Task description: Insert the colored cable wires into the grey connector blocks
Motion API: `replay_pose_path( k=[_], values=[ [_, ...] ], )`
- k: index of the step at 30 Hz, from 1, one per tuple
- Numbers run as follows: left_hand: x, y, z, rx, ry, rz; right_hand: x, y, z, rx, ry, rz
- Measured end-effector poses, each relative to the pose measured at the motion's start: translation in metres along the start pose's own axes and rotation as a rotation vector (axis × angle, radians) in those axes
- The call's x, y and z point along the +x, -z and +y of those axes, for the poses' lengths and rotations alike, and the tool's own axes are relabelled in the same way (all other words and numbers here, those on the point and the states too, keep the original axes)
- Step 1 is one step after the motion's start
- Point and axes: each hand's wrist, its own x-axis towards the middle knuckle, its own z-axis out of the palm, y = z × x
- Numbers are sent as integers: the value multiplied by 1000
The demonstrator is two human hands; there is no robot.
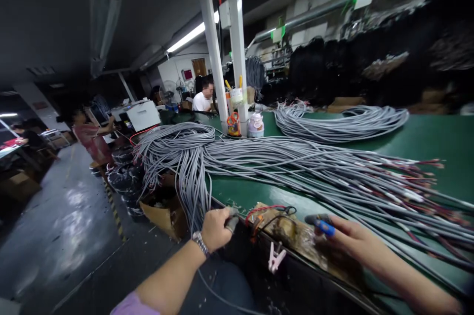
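My left hand [217,230], with a metal watch on the wrist and grey covers on the fingertips, is closed at the bench's front edge. What it pinches, if anything, is hidden. Close beside it hangs a thick bundle of grey cables [192,177]. My right hand [346,236] is over the bench edge, thumb and finger drawn together; a blue band and dark fingertip covers show on it. Whether something small is between those fingertips I cannot make out. Between my hands lies a tape-wrapped block [287,230] with red and black wires [268,210].
Grey cables with stripped, coloured ends [403,191] spread across the green bench [252,191]. Behind lies another cable coil [340,125]. A pink clamp [276,257] hangs at the front edge. A post [236,43], a jar [256,125] and a cardboard box [159,216] stand nearby. Other people are farther back.
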Motion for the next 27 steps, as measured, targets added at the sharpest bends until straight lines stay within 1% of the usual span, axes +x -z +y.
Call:
replay_pose_path(
  k=[1, 2, 4, 8, 12, 15, 17, 20, 24, 27],
  values=[
    [15, 0, -4, 37, -35, -9, 8, 5, 3, -24, 10, 22],
    [29, -2, -8, 80, -70, -39, 14, 9, 7, -33, 49, 52],
    [59, -9, -14, 204, -104, -125, 19, 11, 13, -55, 101, 82],
    [116, -33, -19, 248, -152, -192, 17, 8, 16, -98, 183, -22],
    [170, -63, -18, 294, -169, -279, 16, 9, 16, -20, 156, 0],
    [196, -81, -13, 329, -161, -349, 16, 10, 16, 32, 108, 34],
    [202, -89, -10, 358, -164, -382, 15, 9, 16, 68, 102, 25],
    [195, -89, -7, 408, -196, -396, 14, 9, 16, 111, 93, -14],
    [171, -72, -7, 451, -279, -470, 15, 9, 16, 83, 87, -31],
    [155, -57, -7, 480, -288, -554, 18, 9, 20, 52, 108, -48]
  ],
)
